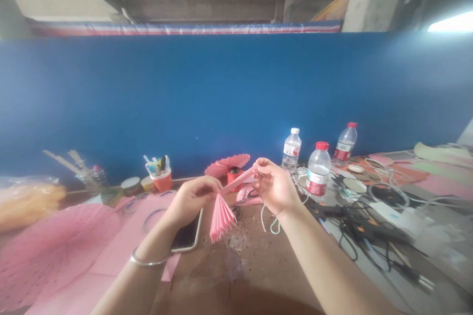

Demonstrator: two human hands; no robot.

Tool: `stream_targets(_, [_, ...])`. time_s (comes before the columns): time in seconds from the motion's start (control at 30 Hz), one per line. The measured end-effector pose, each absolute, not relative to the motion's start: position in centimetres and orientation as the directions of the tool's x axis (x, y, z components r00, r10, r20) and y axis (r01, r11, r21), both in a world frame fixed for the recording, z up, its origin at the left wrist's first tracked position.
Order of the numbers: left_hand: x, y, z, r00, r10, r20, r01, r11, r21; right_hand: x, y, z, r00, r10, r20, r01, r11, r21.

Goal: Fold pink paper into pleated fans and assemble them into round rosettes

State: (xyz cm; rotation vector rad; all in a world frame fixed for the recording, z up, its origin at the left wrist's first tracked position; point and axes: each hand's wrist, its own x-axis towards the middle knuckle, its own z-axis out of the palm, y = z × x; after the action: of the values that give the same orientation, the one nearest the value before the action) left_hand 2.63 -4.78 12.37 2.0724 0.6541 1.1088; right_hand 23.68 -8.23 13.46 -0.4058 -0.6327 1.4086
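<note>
Between my hands is a piece of pleated pink paper (222,219), its folds fanning downward below a flat, narrow folded strip (239,180). My left hand (195,199) pinches the paper where the strip meets the fan. At the strip's upper right end, my right hand (271,184) grips it between thumb and fingers. A metal bangle circles my left wrist. Under my left hand lies a phone (187,236) on the brown table (266,266). Behind the strip, a red pot (233,174) stands beside an open pink scalloped paper fan (218,167).
Large pink paper (55,251) covers the left side. A cup of pens (161,179) stands at the back left. Bottles (319,170), a paper cup (353,190) and black cables (369,231) are on the right. A blue partition (221,93) rises behind.
</note>
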Motion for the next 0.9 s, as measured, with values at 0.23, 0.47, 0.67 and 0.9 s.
stream_targets(0.23, [3.1, -5.1, 12.4, 0.506, 0.694, 0.512, 0.128, -0.647, 0.752, 23.0, -8.3, 13.4, -0.080, 0.988, 0.132, -0.872, -0.006, -0.489])
stream_targets(0.47, [3.6, -5.8, 12.8, 0.444, 0.702, 0.557, 0.107, -0.659, 0.745, 21.8, -8.4, 12.8, -0.086, 0.982, 0.170, -0.938, -0.022, -0.346])
stream_targets(0.67, [3.8, -5.9, 12.8, 0.213, 0.761, 0.613, 0.113, -0.643, 0.758, 22.3, -7.5, 12.4, 0.052, 0.981, 0.185, -0.798, 0.153, -0.583])
stream_targets(0.9, [5.7, -7.1, 11.7, -0.090, 0.713, 0.695, 0.305, -0.644, 0.701, 16.9, -9.4, 9.9, 0.075, 0.849, 0.522, -0.245, 0.523, -0.816])
